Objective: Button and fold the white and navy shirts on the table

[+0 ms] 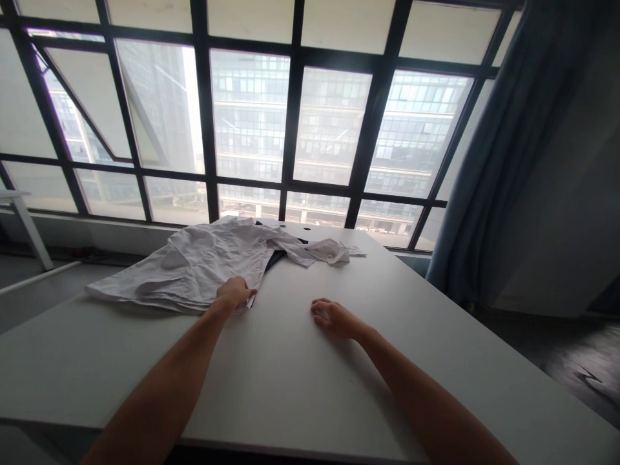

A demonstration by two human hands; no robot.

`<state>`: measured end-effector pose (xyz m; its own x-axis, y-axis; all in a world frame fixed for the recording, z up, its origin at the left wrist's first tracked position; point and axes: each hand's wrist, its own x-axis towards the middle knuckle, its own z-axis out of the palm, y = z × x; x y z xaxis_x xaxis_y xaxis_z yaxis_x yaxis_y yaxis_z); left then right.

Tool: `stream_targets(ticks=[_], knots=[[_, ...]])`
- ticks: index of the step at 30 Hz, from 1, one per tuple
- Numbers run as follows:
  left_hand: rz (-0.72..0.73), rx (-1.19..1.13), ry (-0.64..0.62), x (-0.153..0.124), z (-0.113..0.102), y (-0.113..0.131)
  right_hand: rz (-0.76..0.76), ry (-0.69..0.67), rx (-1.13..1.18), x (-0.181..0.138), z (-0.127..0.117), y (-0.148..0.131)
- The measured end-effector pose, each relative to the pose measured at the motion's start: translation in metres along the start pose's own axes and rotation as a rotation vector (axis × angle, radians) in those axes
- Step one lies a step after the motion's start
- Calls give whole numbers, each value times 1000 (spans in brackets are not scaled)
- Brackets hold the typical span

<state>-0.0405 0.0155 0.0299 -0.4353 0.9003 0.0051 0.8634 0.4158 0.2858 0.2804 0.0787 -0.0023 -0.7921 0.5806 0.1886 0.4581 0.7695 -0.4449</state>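
The left hand (235, 294) pinches the edge of a wrinkled white cotton shirt (203, 258), which lies spread on a long pale grey table (290, 381). The right hand (335, 320) rests open on the table, near the shirt, with its fingers softly curled.

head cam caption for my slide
Left hand holds the edge of a crumpled white shirt on a white table; right hand rests apart.

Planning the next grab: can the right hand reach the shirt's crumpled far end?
Probably yes: the right hand rests on the table, and only tabletop separates it from the shirt's crumpled far end.
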Motion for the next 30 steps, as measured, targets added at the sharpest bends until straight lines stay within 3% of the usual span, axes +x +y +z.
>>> stream_targets(ticks=[7,11,13,15,18,20,22,25,26,28,30], knots=[[25,-155,411,-3,-27,-5,11,6,16,1,-1,-3],[425,-387,378,-34,-40,24,-4,17,17,0,-2,-2],[633,-544,214,-56,-40,45,13,50,28,0,0,1],[776,-610,-125,-73,-37,60,30,118,54,1,2,4],[846,-619,-652,-82,-33,66,67,214,95,3,5,10],[815,-657,-776,-75,-33,59,109,246,95,4,7,13],[742,-646,-622,-61,-34,44,127,255,63,5,9,15],[559,-333,-162,-37,-32,18,44,200,-23,8,11,12],[488,-204,-74,-30,-31,10,-14,166,-45,9,11,9],[383,-26,-67,-20,-25,-3,-159,84,-55,13,9,2],[355,26,-160,-15,-19,-9,-254,13,-49,16,3,-4]])
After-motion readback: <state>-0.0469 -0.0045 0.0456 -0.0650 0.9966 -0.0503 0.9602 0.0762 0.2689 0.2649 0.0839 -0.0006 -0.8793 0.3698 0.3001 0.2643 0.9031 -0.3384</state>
